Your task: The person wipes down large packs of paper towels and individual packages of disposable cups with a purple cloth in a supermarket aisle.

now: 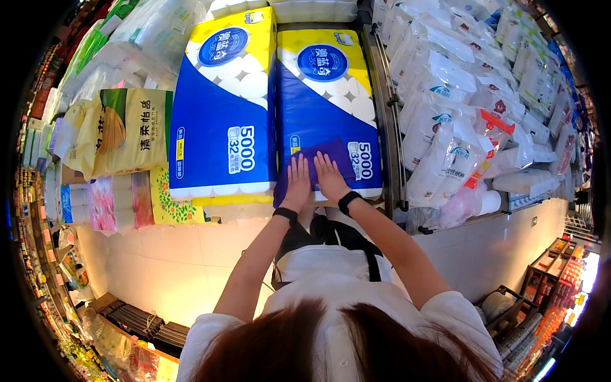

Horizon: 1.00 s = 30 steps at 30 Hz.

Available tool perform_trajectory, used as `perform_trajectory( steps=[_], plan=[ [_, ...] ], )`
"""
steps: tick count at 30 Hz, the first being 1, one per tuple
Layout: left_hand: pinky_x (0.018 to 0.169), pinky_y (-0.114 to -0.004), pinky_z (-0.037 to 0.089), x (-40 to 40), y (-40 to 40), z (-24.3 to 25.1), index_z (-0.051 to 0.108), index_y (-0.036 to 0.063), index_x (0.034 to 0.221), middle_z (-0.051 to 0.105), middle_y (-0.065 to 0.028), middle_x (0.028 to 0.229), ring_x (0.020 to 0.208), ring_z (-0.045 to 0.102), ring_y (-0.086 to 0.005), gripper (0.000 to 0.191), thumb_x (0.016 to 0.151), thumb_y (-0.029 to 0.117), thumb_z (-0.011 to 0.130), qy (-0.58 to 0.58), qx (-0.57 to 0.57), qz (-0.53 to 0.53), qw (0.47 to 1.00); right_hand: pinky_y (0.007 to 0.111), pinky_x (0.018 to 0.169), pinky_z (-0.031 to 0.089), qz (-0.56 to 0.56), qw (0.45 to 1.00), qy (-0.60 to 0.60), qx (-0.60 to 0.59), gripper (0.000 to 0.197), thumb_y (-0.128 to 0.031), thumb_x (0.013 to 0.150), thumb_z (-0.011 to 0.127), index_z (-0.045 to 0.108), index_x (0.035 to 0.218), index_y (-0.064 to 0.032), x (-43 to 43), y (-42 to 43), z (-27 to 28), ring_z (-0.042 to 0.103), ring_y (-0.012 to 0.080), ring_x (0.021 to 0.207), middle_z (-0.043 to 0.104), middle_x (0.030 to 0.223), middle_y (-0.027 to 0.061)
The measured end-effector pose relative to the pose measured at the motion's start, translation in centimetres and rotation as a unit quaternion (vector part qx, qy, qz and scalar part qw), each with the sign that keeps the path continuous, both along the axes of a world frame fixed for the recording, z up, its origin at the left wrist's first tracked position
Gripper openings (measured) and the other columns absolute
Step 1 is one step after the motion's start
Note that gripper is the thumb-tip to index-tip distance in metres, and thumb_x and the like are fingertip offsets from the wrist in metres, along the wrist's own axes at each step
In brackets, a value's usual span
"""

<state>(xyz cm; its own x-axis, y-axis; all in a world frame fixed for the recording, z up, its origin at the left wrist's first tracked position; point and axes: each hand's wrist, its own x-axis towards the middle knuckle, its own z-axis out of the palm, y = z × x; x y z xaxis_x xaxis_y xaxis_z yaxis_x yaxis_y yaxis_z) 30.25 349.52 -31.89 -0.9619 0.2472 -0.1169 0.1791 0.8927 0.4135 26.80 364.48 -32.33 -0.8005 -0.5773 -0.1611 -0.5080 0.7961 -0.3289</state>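
A purple cloth (342, 160) lies spread on the near end of a blue, yellow and white plastic-wrapped pack of toilet rolls (324, 112). My left hand (297, 184) rests flat on the cloth's left part, palm down. Beside it, my right hand (331, 179) is also laid flat on the cloth, with the fingers stretched forward. Neither hand visibly grips the fabric. Both palms are hidden from above. A matching pack (222, 126) lies alongside on the left, close to the first one.
A dark metal rail (394, 100) borders the packs on the right. Beyond it stand bagged paper cups (448, 143) in rows. On the left are a yellow tissue pack (129, 131) and floral-printed packs (179, 196). Behind me, dark bundled boards (143, 320) lie near the floor.
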Motion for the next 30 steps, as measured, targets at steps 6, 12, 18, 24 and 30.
perform_trajectory(
  steps=[6, 12, 18, 24, 30],
  plan=[
    [0.116, -0.054, 0.012, -5.9, -0.6, -0.5, 0.015, -0.0066, 0.148, 0.008, -0.0251, 0.156, 0.144, 0.007, -0.0458, 0.079, 0.079, 0.002, 0.054, 0.011, -0.007, 0.017, 1.0, 0.05, 0.114, 0.023, -0.027, 0.999, -0.028, -0.012, 0.081, -0.015, 0.084, 0.067, 0.02, 0.148, 0.0015, -5.6, -1.2, 0.6, 0.021, 0.0397, 0.143, 0.016, 0.156, 0.0214],
    [0.116, -0.054, 0.015, -12.9, -1.3, -1.0, 0.015, -0.0059, 0.148, 0.007, -0.0249, 0.156, 0.144, 0.008, -0.0461, 0.084, 0.078, 0.001, 0.06, 0.001, -0.047, 0.018, 0.999, 0.052, 0.114, 0.022, -0.036, 0.999, -0.038, -0.012, 0.067, -0.013, 0.089, 0.052, 0.023, 0.147, 0.0024, -12.5, -2.3, -0.1, 0.019, 0.0377, 0.144, 0.018, 0.156, 0.0195],
    [0.116, -0.054, 0.015, -19.2, -1.6, -0.2, 0.016, -0.0042, 0.148, 0.008, -0.023, 0.157, 0.145, 0.006, -0.0444, 0.079, 0.084, 0.01, 0.061, -0.067, -0.101, 0.009, 0.993, 0.052, 0.113, 0.024, -0.05, 0.998, -0.029, -0.002, 0.072, -0.014, 0.087, 0.06, 0.022, 0.147, 0.0017, -18.1, -3.4, -0.7, 0.021, 0.0403, 0.143, 0.018, 0.156, 0.0219],
    [0.116, -0.054, 0.015, -23.1, -1.7, 0.1, 0.015, -0.0047, 0.149, 0.005, -0.0241, 0.157, 0.144, 0.005, -0.0464, 0.082, 0.082, 0.009, 0.062, -0.09, -0.127, 0.001, 0.988, 0.053, 0.113, 0.023, -0.04, 0.999, -0.033, 0.006, 0.069, -0.008, 0.086, 0.055, 0.025, 0.146, 0.002, -22.1, -3.9, -0.2, 0.021, 0.0403, 0.143, 0.017, 0.156, 0.0219],
    [0.114, -0.055, 0.02, -25.8, -2.9, 0.0, 0.013, -0.0064, 0.148, 0.002, -0.0273, 0.156, 0.143, 0.006, -0.0497, 0.085, 0.081, 0.01, 0.063, -0.114, -0.134, -0.012, 0.984, 0.051, 0.114, 0.022, -0.032, 0.999, -0.041, 0.009, 0.067, -0.008, 0.087, 0.052, 0.026, 0.147, 0.0004, -24.3, -4.7, 0.4, 0.021, 0.0364, 0.144, 0.018, 0.157, 0.0188]
  ],
)
